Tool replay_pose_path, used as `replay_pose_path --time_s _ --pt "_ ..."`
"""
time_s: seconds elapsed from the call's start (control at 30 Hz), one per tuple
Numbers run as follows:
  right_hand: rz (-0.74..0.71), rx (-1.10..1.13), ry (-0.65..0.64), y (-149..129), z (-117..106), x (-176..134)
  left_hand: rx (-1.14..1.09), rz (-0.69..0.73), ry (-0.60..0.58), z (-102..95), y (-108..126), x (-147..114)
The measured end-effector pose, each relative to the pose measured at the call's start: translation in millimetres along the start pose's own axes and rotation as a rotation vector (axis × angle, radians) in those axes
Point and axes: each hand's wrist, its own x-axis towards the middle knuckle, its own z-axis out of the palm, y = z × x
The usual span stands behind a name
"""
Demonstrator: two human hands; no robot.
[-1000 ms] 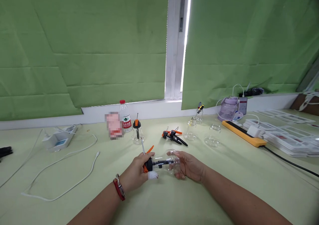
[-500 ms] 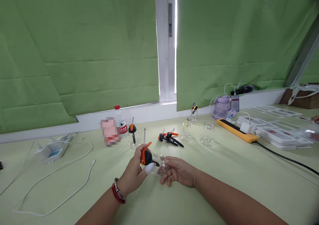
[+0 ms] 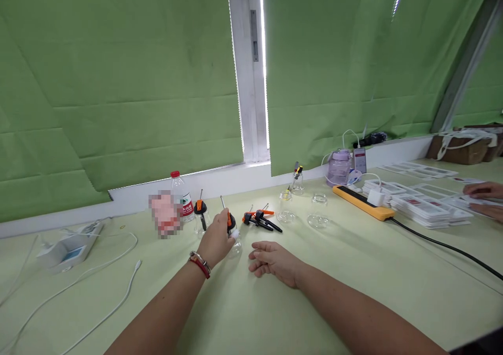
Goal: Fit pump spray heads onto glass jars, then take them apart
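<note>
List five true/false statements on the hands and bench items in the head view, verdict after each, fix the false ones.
1. The left hand holds a transparent rounded bottle with a black-and-orange top. True.
2. The other hand grips that bottle too. False: the right hand is open and apart from it.
3. The clear plastic water bottle has a blue cap. False: it has a round red cap.
4. Two loose black-and-orange lever tops lie on the pale green tabletop. True.
5. The long yellow-and-black power strip lies left of the left hand. False: it lies to the right of both hands.
</note>
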Motion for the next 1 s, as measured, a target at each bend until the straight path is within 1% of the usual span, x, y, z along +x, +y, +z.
replay_pose_path --time_s 0.23,0.33,0.47,0.57,0.63,0.7,0.77,0.8,0.83,0.9,0.93,1.0 --pt "0.003 -0.031 0.008 -4.1 4.1 -1.1 0.010 -0.045 0.030 20.1 -15.7 36.0" --pt "0.009 -0.041 0.003 -5.7 5.1 -2.2 0.011 -0.070 0.059 28.0 -24.7 48.3" --pt "0.026 -0.057 0.011 -7.6 5.7 -3.0 0.009 -0.059 0.095 35.2 -35.3 60.2" --pt "0.028 -0.061 0.006 -7.2 4.9 -1.9 0.013 -0.036 0.117 38.3 -38.9 62.0" --pt "0.021 -0.062 -0.005 -6.3 4.0 -0.7 0.025 -0.023 0.146 40.3 -37.3 58.9" --pt "0.014 -0.067 -0.013 -5.7 3.6 0.2 0.045 0.000 0.184 43.1 -31.4 53.1" --pt "0.013 -0.072 -0.018 -5.6 3.8 0.8 0.081 0.070 0.198 47.7 -21.4 46.8" --pt "0.013 -0.073 -0.019 -5.7 4.0 1.0 0.124 0.150 0.185 50.9 -15.6 44.1" --pt "0.013 -0.074 -0.018 -5.8 4.3 1.2 0.160 0.232 0.140 55.0 -9.7 42.2" --pt "0.005 -0.076 -0.023 -5.7 4.7 1.6 0.202 0.334 -0.029 65.1 0.3 41.1" --pt "-0.001 -0.081 -0.031 -5.6 4.8 1.8 0.206 0.344 -0.079 70.7 3.7 41.8" --pt "-0.011 -0.099 -0.048 -5.3 4.8 2.0 0.217 0.314 -0.135 81.6 7.0 44.7"
